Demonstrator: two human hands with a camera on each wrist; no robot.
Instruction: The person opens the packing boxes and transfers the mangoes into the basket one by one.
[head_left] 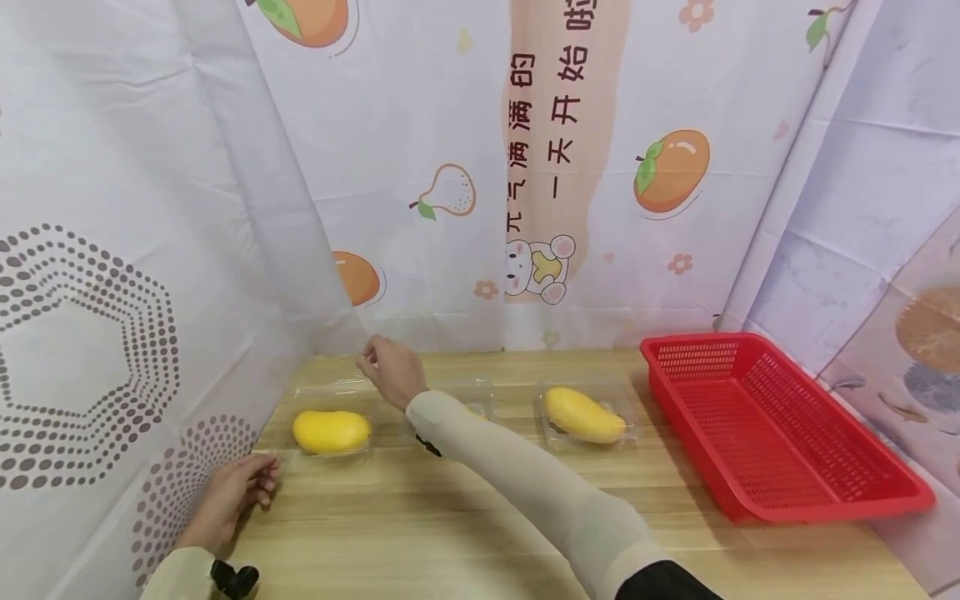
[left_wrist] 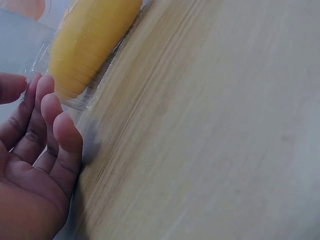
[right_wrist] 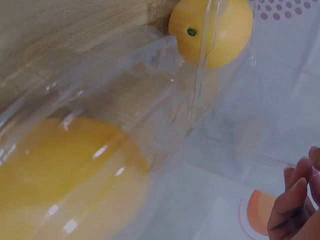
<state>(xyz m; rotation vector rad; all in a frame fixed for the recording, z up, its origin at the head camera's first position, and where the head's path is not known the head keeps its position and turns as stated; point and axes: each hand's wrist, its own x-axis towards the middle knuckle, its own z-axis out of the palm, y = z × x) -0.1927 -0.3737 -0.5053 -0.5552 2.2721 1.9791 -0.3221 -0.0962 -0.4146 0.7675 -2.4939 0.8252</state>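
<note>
A yellow mango [head_left: 332,432] lies in the left clear plastic box [head_left: 348,452], whose lid [head_left: 333,390] stands raised behind it. At the lid's back right corner, my right hand [head_left: 395,371] pinches the clear edge between thumb and fingertips. My left hand [head_left: 238,493] is at the box's left side, fingers loosely bent; its fingertips [left_wrist: 64,129] are close to the clear rim, and whether they touch is unclear. The middle box's mango [head_left: 477,411] is mostly hidden by my right forearm. Another mango [head_left: 583,415] lies in the right box [head_left: 632,432].
A red perforated plastic basket [head_left: 787,508] stands at the right on the wooden table [head_left: 420,533]. Printed white curtains [head_left: 420,275] hang behind the table and along both sides; the left one [head_left: 210,333] comes close to my left hand.
</note>
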